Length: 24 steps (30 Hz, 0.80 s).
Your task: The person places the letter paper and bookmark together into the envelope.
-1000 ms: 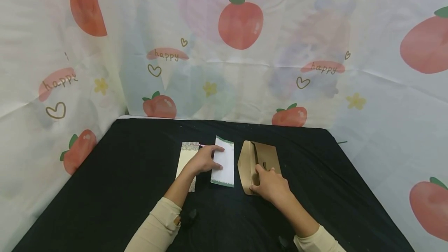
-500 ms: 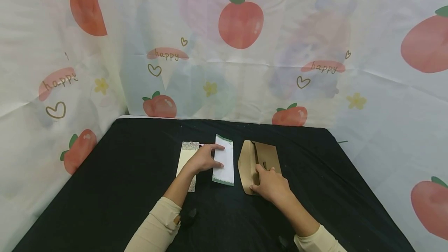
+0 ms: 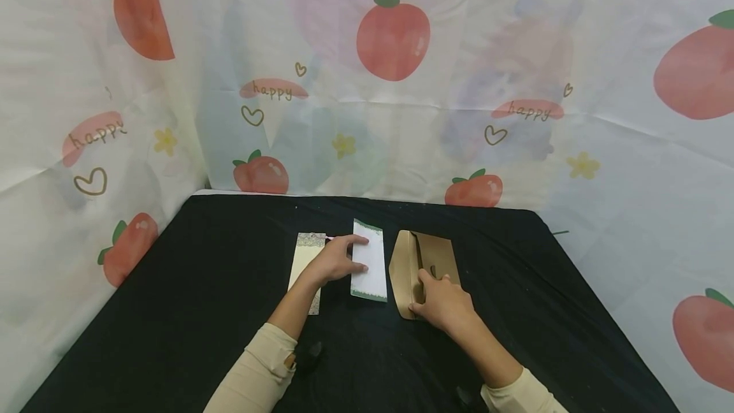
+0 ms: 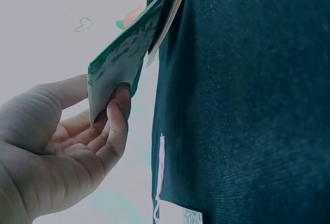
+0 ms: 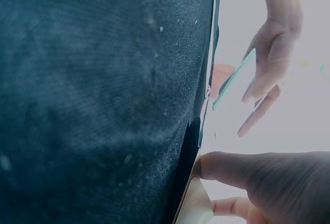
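Note:
A white paper card (image 3: 369,282) with green borders hangs tilted above the table in the head view. My left hand (image 3: 332,262) pinches it, thumb on one face and fingers behind, as the left wrist view shows on the card's green-patterned side (image 4: 124,54). To the right lies a gold envelope (image 3: 441,248), its flap spread out to the left. My right hand (image 3: 448,303) grips the envelope by its near edge, beside the dark slit of its mouth. The card's right edge is close to the flap, apparently just apart from it.
A cream card (image 3: 304,257) with a patterned border lies left of the held card, partly under my left forearm. A pale pink tassel (image 4: 161,167) trails from its top. Black cloth (image 3: 229,228) covers the table, and a fruit-printed curtain (image 3: 401,139) stands behind it.
The white card has shifted slightly to the right, its lower end swinging toward the envelope and up a little. My right hand and the envelope stay where they were.

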Each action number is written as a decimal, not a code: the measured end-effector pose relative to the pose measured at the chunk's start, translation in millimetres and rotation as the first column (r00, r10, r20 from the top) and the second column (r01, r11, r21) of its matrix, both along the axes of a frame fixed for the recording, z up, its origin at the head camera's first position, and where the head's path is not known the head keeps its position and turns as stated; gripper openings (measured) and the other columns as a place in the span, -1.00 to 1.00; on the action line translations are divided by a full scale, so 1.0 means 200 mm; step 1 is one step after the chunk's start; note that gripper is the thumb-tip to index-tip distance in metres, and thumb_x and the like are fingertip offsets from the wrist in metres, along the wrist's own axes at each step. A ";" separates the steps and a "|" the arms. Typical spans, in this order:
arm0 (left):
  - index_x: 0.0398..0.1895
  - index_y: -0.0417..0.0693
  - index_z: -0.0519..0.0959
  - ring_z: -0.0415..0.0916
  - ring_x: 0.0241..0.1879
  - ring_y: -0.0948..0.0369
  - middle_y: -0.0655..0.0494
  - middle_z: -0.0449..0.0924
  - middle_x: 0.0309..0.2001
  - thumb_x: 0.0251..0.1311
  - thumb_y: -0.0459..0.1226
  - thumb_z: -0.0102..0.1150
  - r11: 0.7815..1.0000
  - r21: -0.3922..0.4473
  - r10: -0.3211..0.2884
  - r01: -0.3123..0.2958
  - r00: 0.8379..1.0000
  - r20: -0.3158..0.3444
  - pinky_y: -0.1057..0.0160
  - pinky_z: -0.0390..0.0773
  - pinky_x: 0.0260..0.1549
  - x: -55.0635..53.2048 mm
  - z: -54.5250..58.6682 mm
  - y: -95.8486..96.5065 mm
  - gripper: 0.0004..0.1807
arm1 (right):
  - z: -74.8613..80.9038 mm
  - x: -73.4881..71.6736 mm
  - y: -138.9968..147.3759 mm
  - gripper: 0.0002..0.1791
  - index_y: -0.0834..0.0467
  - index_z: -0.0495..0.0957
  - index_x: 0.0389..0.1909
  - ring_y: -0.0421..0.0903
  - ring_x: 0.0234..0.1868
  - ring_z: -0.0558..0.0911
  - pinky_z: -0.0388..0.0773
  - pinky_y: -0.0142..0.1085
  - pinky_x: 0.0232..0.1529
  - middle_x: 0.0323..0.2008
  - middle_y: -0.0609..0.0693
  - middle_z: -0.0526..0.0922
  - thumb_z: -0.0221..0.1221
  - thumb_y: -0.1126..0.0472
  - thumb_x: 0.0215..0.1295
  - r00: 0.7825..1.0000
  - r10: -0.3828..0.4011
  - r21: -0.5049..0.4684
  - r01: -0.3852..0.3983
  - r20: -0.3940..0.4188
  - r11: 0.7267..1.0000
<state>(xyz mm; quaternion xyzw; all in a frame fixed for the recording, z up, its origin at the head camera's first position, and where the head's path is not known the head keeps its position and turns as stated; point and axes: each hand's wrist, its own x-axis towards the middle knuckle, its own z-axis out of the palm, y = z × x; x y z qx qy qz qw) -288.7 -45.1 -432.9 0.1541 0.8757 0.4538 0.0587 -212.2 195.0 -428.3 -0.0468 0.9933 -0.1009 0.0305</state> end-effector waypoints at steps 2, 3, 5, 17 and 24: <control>0.29 -0.15 0.59 0.51 -0.03 0.00 -0.20 0.52 0.25 0.14 -0.49 0.44 1.000 0.011 -0.001 0.001 1.000 0.015 0.07 0.62 -0.10 0.00 0.00 0.00 -0.41 | 0.00 0.00 0.00 -0.31 0.17 0.49 0.25 0.18 -0.27 0.61 0.55 0.08 -0.39 -0.13 0.23 0.65 0.50 -0.02 0.18 1.000 0.000 0.003 0.000 0.002 1.000; 0.29 -0.16 0.59 0.51 -0.05 0.00 -0.20 0.52 0.25 0.14 -0.51 0.41 1.000 0.016 -0.003 0.003 1.000 0.020 0.07 0.62 -0.11 0.00 0.00 0.00 -0.41 | 0.00 0.00 0.00 -0.30 0.17 0.49 0.26 0.19 -0.26 0.61 0.55 0.08 -0.39 -0.11 0.24 0.65 0.50 -0.02 0.18 1.000 -0.001 0.005 0.001 0.003 1.000; 0.29 -0.16 0.58 0.50 -0.09 0.00 -0.20 0.53 0.21 0.14 -0.53 0.38 1.000 0.026 -0.012 0.011 1.000 0.026 0.07 0.62 -0.13 0.00 0.01 0.00 -0.41 | 0.00 0.00 0.00 -0.30 0.17 0.48 0.26 0.20 -0.26 0.62 0.55 0.08 -0.39 -0.09 0.25 0.66 0.51 -0.02 0.18 1.000 -0.002 0.006 0.002 0.005 1.000; 0.31 -0.16 0.56 0.52 -0.10 0.01 -0.17 0.56 0.13 0.18 -0.52 0.40 0.998 0.056 -0.034 0.033 0.999 0.018 0.08 0.63 -0.15 0.01 0.01 0.01 -0.42 | 0.00 -0.01 0.00 -0.29 0.16 0.48 0.27 0.20 -0.24 0.62 0.55 0.09 -0.38 -0.05 0.26 0.66 0.50 -0.02 0.18 1.000 -0.007 0.007 0.007 0.013 1.000; 0.30 -0.15 0.56 0.51 -0.09 0.01 -0.16 0.55 0.15 0.19 -0.51 0.40 0.998 0.057 -0.030 0.029 0.999 0.020 0.08 0.62 -0.13 0.02 0.01 0.01 -0.43 | -0.01 -0.01 0.00 -0.29 0.17 0.48 0.27 0.20 -0.24 0.62 0.56 0.09 -0.39 -0.07 0.25 0.66 0.51 -0.02 0.18 1.000 -0.004 0.005 0.004 0.012 1.000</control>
